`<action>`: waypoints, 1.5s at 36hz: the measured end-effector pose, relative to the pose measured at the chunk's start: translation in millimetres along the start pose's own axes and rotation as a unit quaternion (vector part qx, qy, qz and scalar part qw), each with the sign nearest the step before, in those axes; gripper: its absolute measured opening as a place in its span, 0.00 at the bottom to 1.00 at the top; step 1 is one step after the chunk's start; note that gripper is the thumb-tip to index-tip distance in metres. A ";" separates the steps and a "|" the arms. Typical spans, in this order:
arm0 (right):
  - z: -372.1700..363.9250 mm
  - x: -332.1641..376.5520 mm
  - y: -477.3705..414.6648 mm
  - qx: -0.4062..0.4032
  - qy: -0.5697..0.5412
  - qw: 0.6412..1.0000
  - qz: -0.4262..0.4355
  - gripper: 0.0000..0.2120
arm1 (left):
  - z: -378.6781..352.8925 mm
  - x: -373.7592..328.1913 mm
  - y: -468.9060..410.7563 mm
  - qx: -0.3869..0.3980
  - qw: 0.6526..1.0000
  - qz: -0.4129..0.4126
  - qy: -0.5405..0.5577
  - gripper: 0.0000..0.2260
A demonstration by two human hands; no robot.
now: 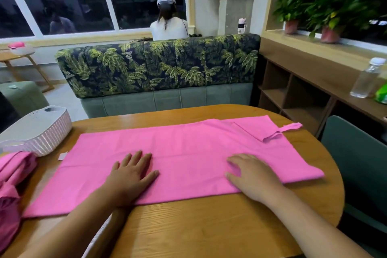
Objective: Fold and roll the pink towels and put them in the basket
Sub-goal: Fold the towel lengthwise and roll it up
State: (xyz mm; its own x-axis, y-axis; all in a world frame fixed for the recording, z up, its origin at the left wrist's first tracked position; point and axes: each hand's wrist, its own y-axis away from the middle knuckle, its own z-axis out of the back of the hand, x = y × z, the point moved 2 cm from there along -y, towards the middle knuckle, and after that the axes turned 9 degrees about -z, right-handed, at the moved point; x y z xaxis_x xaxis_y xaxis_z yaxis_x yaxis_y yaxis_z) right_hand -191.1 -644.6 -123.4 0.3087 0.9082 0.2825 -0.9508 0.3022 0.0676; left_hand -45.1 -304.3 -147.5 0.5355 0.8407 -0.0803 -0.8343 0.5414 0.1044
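Pink towel (178, 153) flat under 2 hands

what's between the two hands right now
Only a bare stretch of the flat towel lies between the left hand and the right hand, as the head view shows.

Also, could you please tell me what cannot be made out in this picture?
Head view only:
- Basket: near wall and left edge hide its inside.
- Pink pile: cut off by the left edge, towel count unclear.
- Towel: parts lie under the left hand and right hand.
- White tag: too small to read.
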 end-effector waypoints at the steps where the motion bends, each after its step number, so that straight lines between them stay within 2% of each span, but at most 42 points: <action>1: 5.8 -4.8 -2.9 -0.016 -0.014 1.000 -0.002 0.23 | 0.6 -11.2 -6.5 0.000 1.000 -0.012 0.002 0.43; 4: 23.5 -24.8 -14.8 -0.063 -0.044 0.997 -0.023 0.16 | 2.7 -43.0 -29.5 -0.001 0.999 -0.048 0.010 0.35; 7: 40.2 -50.0 -30.0 -0.097 -0.047 0.993 -0.055 0.15 | 6.1 -70.9 -54.4 -0.015 0.995 -0.093 0.012 0.32; 11: 49.5 -85.0 -50.4 -0.100 -0.040 0.988 -0.107 0.13 | 18.2 -100.7 -91.3 -0.026 0.990 -0.136 0.029 0.27; 15: 50.7 -102.3 -70.4 -0.104 -0.030 0.987 -0.118 0.08 | 30.8 -114.8 -142.3 -0.069 0.985 -0.136 0.079 0.23; 19: 43.2 -103.5 -85.8 -0.130 0.037 0.986 -0.102 0.08 | 36.0 -119.1 -199.0 -0.122 0.976 -0.135 0.121 0.15; 21: 40.3 -103.7 -90.8 -0.150 0.049 0.982 -0.103 0.05 | 35.5 -120.3 -223.3 -0.128 0.973 -0.133 0.135 0.13; 24: 39.8 -109.2 -99.8 -0.191 0.061 0.974 -0.103 0.07 | 31.6 -121.4 -249.6 -0.115 0.974 -0.131 0.146 0.10; 27: 47.5 -122.9 -116.7 -0.243 0.045 0.962 -0.118 0.05 | 24.9 -118.1 -265.4 -0.117 0.969 -0.133 0.170 0.13; 31: 60.1 -145.0 -161.4 -0.210 -0.063 0.964 -0.151 0.06 | 12.9 -108.0 -276.4 -0.141 0.954 -0.154 0.214 0.19; 36: 68.0 -161.5 -213.9 -0.152 -0.114 0.962 -0.195 0.08 | 7.2 -103.5 -282.1 -0.154 0.942 -0.170 0.244 0.15; 41: 52.2 -174.4 -227.1 -0.116 -0.079 0.962 -0.234 0.08 | 4.2 -103.4 -280.6 -0.167 0.940 -0.184 0.232 0.12; 47: 36.9 -172.2 -224.7 -0.174 -0.005 0.962 -0.209 0.07 | -2.4 -104.3 -280.6 -0.208 0.940 -0.189 0.192 0.04; 51: 35.6 -167.9 -222.5 -0.197 0.011 0.961 -0.196 0.08 | -4.8 -107.1 -280.1 -0.223 0.945 -0.179 0.161 0.04; 54: 38.2 -165.2 -223.5 -0.184 0.045 0.960 -0.205 0.10 | -4.8 -108.1 -279.3 -0.227 0.947 -0.180 0.140 0.05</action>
State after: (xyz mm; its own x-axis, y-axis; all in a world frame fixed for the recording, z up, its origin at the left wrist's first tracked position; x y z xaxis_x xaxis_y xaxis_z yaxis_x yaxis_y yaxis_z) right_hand -30.5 -873.2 -148.6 0.6725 0.7069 0.2194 -0.6809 0.7071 -0.1911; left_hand 129.4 -546.5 -172.8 0.7931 0.5325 -0.2956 -0.6088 0.6784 -0.4112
